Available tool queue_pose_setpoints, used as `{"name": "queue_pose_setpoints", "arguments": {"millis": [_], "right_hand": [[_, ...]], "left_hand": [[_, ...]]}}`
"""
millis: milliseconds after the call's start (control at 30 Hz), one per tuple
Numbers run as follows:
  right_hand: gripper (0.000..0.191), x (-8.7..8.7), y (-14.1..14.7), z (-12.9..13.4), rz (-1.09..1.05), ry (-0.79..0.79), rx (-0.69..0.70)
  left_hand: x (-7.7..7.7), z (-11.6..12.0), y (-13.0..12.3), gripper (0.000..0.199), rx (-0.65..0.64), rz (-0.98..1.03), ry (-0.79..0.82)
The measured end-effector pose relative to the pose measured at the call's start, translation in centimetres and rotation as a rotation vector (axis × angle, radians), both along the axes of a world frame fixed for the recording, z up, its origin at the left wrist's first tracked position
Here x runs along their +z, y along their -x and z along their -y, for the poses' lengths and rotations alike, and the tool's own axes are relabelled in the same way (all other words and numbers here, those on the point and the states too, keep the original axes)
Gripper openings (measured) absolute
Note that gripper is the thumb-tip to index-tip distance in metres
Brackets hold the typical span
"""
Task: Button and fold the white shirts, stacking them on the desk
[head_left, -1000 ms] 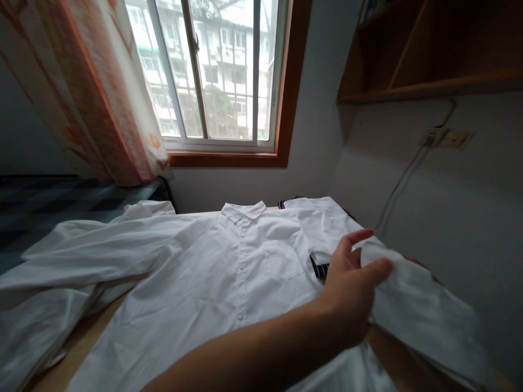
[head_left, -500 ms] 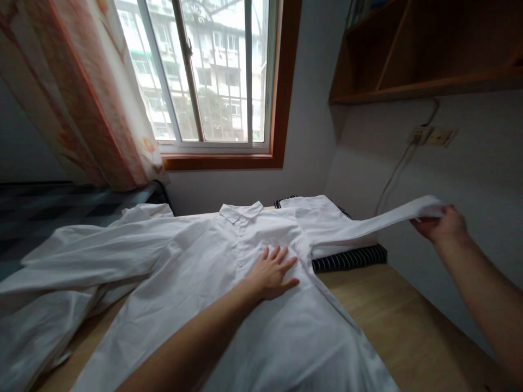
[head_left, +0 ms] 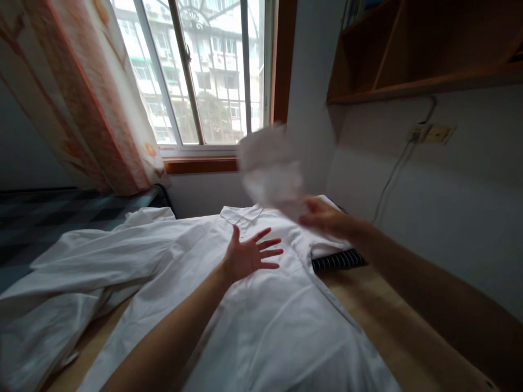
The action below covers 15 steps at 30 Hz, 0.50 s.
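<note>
A white collared shirt [head_left: 196,261] lies front up across the wooden table, its collar toward the window and one sleeve spread out to the left. My right hand [head_left: 327,218] grips the end of the other sleeve [head_left: 272,169], which is lifted above the shirt's chest and blurred by motion. Over the chest, my left hand [head_left: 253,253] is open with its fingers spread and palm turned up, holding nothing. Whether it touches the cloth I cannot tell.
Black striped cloth [head_left: 337,260] and more white fabric lie beneath the shirt at the right. The wooden tabletop [head_left: 379,316] meets the wall. A wooden shelf [head_left: 425,84] hangs above a socket [head_left: 433,133]. A curtain [head_left: 90,109] hangs by the window; dark checked bedding [head_left: 73,218] is at left.
My right hand has swung the sleeve from the far right up and leftward over the shirt. My left hand has turned from palm down on the chest to palm up, shifting slightly left.
</note>
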State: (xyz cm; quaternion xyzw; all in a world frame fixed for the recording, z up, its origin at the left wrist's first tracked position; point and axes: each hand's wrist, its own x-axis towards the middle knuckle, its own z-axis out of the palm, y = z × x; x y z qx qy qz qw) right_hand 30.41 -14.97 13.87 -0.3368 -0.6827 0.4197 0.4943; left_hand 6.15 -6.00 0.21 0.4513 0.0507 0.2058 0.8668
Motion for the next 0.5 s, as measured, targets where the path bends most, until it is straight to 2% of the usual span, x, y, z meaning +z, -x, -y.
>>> {"name": "queue_pose_setpoints", "arguments": {"millis": [33, 67, 100, 133, 233, 267, 333, 367, 500], "right_hand": [[0.044, -1.8, 1.8, 0.3, 0.123, 0.072, 0.206], [0.048, -3.6, 2.7, 0.4, 0.162, 0.092, 0.266], [0.046, -5.3, 2.7, 0.2, 0.148, 0.09, 0.202], [0.041, -6.8, 1.8, -0.4, 0.122, 0.075, 0.048], [0.027, -10.3, -3.4, -3.5, 0.041, 0.052, -0.609], [0.027, -11.1, -5.2, -4.6, 0.046, 0.1, -0.742], [0.024, -12.5, -7.9, -6.6, 0.057, 0.171, -0.82], [0.022, -13.1, -8.7, -7.3, 0.067, 0.205, -0.817], [0.018, -14.4, -9.5, -9.2, 0.108, 0.276, -0.747]], "left_hand": [[-0.1, 0.1, 1.4, 0.102, -0.039, 0.049, 0.057], [-0.3, 0.2, 2.8, 0.102, -0.074, 0.068, 0.095], [-0.5, 0.4, 4.1, 0.102, -0.1, 0.064, 0.118], [-0.8, 0.6, 5.3, 0.103, -0.118, 0.041, 0.13], [-1.8, 1.1, 7.8, 0.094, -0.1, -0.067, 0.083], [-2.0, 1.2, 8.2, 0.09, -0.077, -0.109, 0.034], [-2.4, 1.4, 8.3, 0.094, -0.028, -0.194, -0.083], [-2.5, 1.5, 8.1, 0.1, -0.008, -0.22, -0.124], [-1.9, 3.3, 6.9, 0.108, 0.012, -0.211, -0.13]]}}
